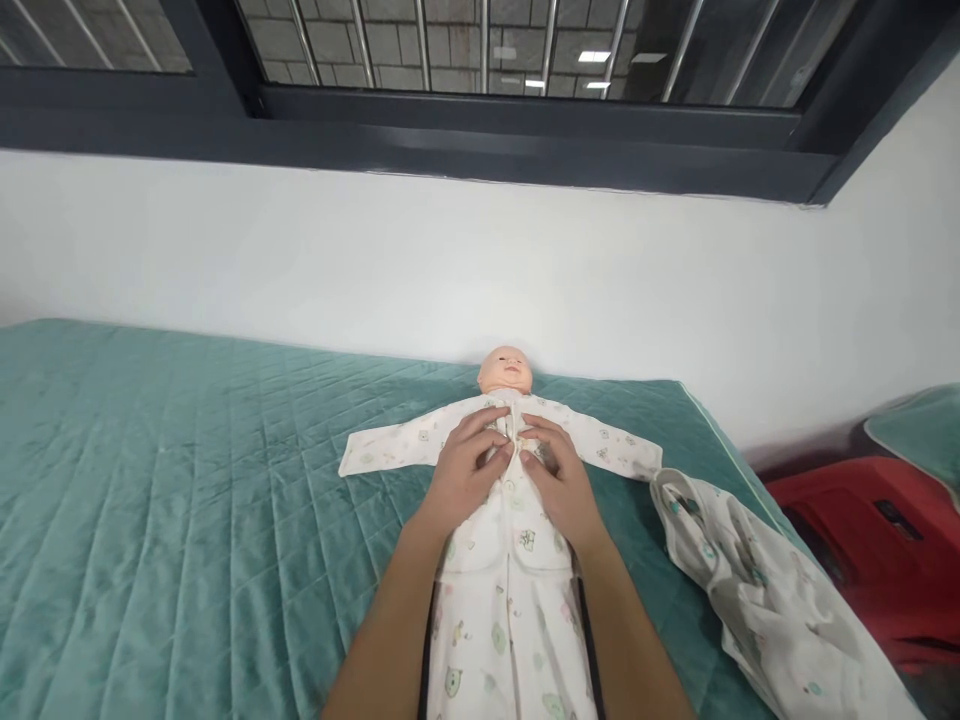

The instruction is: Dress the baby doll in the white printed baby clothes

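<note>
A baby doll (505, 372) lies on its back with its head toward the wall. It wears a white printed baby top (480, 540) whose sleeves stretch out to both sides. Below the top's hem are white baby trousers (480, 640) with small animal prints. On the upper chest, my left hand (469, 472) pinches one front edge of the top with curled fingers. Opposite it, my right hand (561, 478) grips the other front edge. A narrow gap runs between the two edges near the neck, and the fastener there is too small to make out.
Beneath the doll spreads a green quilted cover (225, 520). A crumpled white printed cloth (780, 600) lies at the right, close to the top's sleeve end. Beyond the bed's edge stands a red plastic object (862, 530). Behind is a white wall (420, 260) under a barred window (480, 50).
</note>
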The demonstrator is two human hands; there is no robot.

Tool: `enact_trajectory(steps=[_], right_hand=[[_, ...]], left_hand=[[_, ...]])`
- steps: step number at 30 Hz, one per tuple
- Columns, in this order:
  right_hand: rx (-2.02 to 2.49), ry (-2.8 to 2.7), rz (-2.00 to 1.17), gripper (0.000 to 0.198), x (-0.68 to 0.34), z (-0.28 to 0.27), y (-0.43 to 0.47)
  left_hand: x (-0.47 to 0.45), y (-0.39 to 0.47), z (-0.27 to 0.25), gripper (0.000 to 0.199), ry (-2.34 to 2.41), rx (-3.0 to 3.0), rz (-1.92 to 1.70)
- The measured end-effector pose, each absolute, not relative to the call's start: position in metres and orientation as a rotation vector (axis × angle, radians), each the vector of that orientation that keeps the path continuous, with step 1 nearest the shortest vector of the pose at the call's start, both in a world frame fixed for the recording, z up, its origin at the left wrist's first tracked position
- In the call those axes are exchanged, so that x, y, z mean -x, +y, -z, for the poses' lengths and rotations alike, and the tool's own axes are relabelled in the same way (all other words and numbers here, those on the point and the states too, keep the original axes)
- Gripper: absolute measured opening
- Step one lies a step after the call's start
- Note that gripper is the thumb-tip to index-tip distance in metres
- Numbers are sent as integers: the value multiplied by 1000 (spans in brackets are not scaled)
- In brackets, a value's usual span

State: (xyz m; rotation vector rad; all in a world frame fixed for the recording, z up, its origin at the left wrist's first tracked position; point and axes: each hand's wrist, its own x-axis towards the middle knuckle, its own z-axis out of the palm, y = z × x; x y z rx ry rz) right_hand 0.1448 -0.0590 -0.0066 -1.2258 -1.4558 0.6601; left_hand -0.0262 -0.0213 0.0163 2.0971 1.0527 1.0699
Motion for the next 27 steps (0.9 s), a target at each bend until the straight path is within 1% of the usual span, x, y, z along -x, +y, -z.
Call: enact_trajectory(steps=[3, 7, 10, 17, 27], right_hand=[[1192, -1522, -752, 30, -152, 5, -60], [1161, -1678, -874, 55, -162, 1, -63], [1169, -1728, -887, 63, -165, -1, -64], [1188, -1734, -859, 63, -164, 0, -63], [1186, -1759, -801, 61, -163, -1, -65]], left_hand=[[40, -21, -18, 23, 964, -2056, -903], [60, -19, -18, 24, 806, -2091, -669], [67, -19, -18, 23, 783, -2107, -605], [63, -19, -20, 22, 735, -1979, -620], [53, -26, -22, 15, 787, -2061, -701]])
